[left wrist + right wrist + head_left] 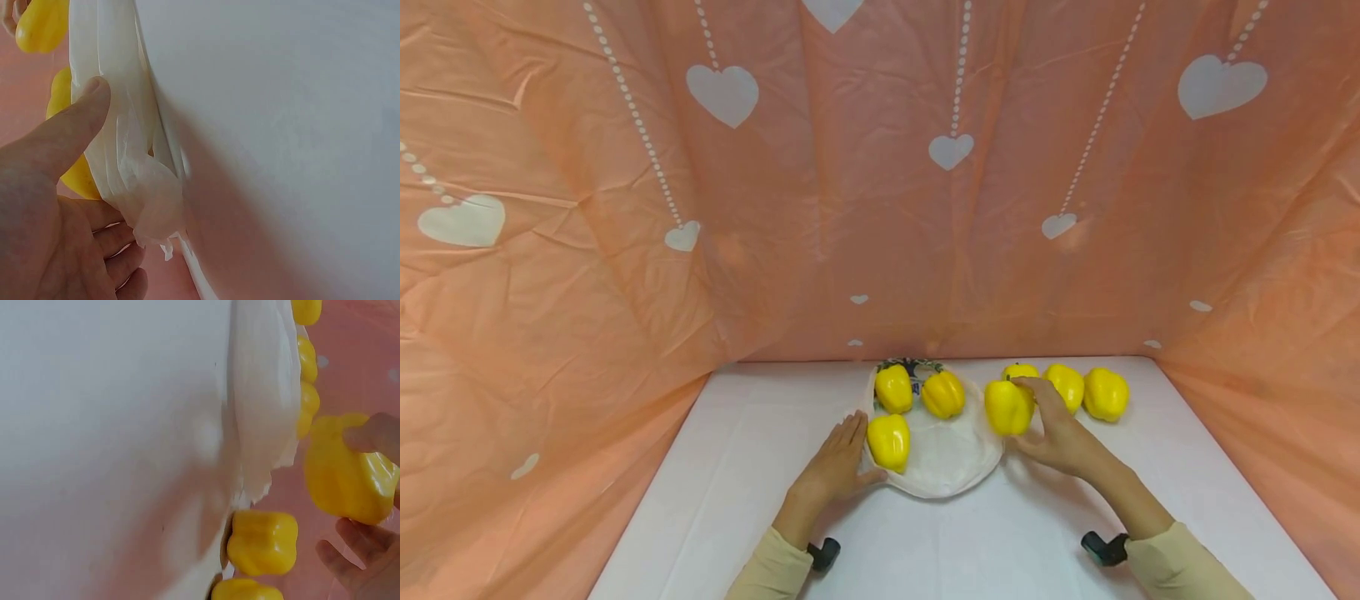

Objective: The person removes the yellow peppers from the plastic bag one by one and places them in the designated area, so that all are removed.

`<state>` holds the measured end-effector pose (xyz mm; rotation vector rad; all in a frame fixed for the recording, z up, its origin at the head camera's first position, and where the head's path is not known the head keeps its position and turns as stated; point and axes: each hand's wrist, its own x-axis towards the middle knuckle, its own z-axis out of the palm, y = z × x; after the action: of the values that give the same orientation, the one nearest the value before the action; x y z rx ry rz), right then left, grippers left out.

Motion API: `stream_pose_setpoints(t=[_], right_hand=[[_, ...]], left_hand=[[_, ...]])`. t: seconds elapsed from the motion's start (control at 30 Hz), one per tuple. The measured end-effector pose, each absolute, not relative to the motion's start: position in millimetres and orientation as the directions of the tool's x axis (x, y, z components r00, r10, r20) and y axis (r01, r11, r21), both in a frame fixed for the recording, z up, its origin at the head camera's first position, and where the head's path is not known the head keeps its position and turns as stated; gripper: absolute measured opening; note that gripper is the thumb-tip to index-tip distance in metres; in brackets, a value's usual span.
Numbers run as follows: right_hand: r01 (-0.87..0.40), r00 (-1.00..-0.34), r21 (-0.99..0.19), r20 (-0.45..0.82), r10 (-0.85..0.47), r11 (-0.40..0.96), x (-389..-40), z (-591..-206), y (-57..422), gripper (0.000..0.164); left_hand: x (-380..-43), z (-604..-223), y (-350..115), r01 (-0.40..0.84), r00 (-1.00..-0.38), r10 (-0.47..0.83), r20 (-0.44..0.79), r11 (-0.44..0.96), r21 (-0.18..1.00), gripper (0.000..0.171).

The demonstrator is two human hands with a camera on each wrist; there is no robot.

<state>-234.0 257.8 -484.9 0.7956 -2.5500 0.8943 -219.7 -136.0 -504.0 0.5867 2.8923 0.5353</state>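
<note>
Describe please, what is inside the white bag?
Three yellow peppers are inside the white bag. They cover parts of its bottom; anything directly beneath them cannot be seen.

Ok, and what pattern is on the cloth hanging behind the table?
White hearts, some on dotted lines, on orange cloth; clearest in the head view.

"What stands on the white table (737, 467)?"

"A pale bag (943, 457), open at the top, rests toward the far edge."

"And beside it?"

"Three yellow peppers (1067, 386) sit in a row to the bag's right, near that edge, the leftmost partly hidden."
</note>
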Motion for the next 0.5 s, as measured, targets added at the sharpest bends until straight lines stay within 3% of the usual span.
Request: stream_pose_setpoints(t=[0.37, 0.5], right_hand=[[-0.518, -0.853, -0.485, 0.354, -0.383, 0.705, -225, -484, 278, 0.084], [-0.53, -0.847, -0.488, 0.351, -0.4, 0.694, -222, -485, 284, 0.082]], left_hand=[[-221, -507, -138, 0.347, -0.914, 0.398, -0.076, 0.867, 0.358, 0.106], [-221, -507, -137, 0.347, -0.915, 0.396, -0.072, 0.867, 0.357, 0.105]])
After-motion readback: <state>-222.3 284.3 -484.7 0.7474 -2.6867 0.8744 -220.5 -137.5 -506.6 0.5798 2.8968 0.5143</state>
